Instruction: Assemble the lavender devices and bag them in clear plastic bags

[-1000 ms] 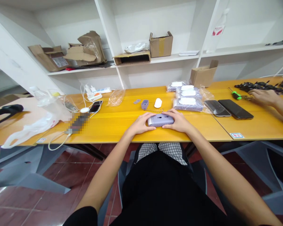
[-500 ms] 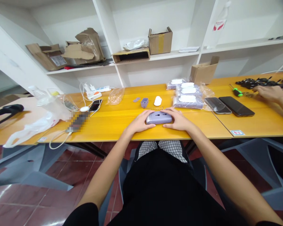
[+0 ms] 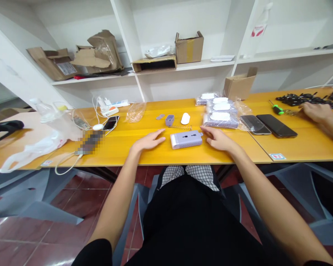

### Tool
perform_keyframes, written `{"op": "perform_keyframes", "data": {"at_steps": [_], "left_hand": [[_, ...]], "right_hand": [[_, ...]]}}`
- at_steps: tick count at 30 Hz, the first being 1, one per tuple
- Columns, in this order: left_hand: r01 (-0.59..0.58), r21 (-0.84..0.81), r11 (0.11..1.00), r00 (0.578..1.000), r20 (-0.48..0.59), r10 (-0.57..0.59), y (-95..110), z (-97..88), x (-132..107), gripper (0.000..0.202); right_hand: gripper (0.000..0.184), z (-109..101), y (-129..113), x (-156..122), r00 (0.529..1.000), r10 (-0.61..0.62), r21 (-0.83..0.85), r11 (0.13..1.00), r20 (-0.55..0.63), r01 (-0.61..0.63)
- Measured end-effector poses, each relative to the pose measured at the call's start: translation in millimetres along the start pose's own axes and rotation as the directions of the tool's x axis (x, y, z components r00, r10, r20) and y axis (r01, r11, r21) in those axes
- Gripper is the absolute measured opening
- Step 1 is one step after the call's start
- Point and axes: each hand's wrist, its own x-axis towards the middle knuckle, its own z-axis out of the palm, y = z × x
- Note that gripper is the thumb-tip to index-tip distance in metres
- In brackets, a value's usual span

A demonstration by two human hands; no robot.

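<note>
A purple plastic case [image 3: 186, 140] with two dark keyhole slots lies on the table between my hands. To its left, my left hand [image 3: 150, 140] rests apart from it, fingers stretched and holding nothing. My right hand [image 3: 218, 138] is open close by its right end; whether a fingertip touches it I cannot tell. Just behind the case lie a coiled metal spring [image 3: 180, 128], a small purple cup-shaped part [image 3: 170, 120], a white oval part [image 3: 185, 118] and small flat purple pieces [image 3: 160, 116].
Several plastic-wrapped purple cases [image 3: 220, 120] are stacked at right, near two phones [image 3: 276, 125]. Another person's hand [image 3: 318, 111] is by a green screwdriver [image 3: 278, 109] and black parts. Left are a clear bag [image 3: 135, 112], a power strip [image 3: 111, 111] and cables. Shelves with cardboard boxes [image 3: 189, 48] stand behind.
Both hands have let go of the purple case. My left hand has moved left, my right hand slightly right. The case stays on the table, turned a little.
</note>
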Motion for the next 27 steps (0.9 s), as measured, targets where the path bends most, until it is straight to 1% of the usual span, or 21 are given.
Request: {"op": "perform_keyframes", "data": {"at_steps": [2,4,6,8,12,16,19,23,27], "left_hand": [[0.063,0.104,0.993,0.997,-0.054,-0.058,-3,7.7,5,0.073],[0.091,0.189,0.978,0.991,-0.11,-0.071,-3,17.4,9,0.069],[0.095,0.24,0.966,0.987,-0.148,-0.06,-2,25.4,11,0.068],[0.093,0.262,0.96,0.985,-0.164,-0.051,0,29.5,11,0.068],[0.09,0.28,0.956,0.986,-0.159,-0.046,0,29.4,10,0.069],[0.091,0.29,0.953,0.986,-0.161,-0.046,-2,28.5,11,0.067],[0.089,0.294,0.951,0.987,-0.157,-0.044,-3,28.9,12,0.067],[0.09,0.295,0.951,0.985,-0.166,-0.042,-3,29.0,12,0.067],[0.09,0.292,0.952,0.985,-0.169,-0.042,-2,28.6,12,0.068]], "right_hand": [[0.067,3,-3,-3,0.999,0.034,-0.201,0.979,0.003,-0.033],[0.063,7,-9,-5,0.995,0.085,-0.347,0.936,0.052,-0.062],[0.064,12,-16,-7,0.985,0.148,-0.442,0.892,0.093,-0.092],[0.066,15,-21,-7,0.974,0.196,-0.498,0.859,0.113,-0.115],[0.067,14,-25,-6,0.962,0.239,-0.542,0.83,0.134,-0.131],[0.067,13,-30,-5,0.952,0.268,-0.551,0.822,0.15,-0.145],[0.068,18,-41,-5,0.938,0.31,-0.552,0.815,0.159,-0.176],[0.07,29,-59,-3,0.925,0.357,-0.565,0.793,0.128,-0.228],[0.069,32,-65,-3,0.923,0.367,-0.563,0.79,0.12,-0.241]]}}
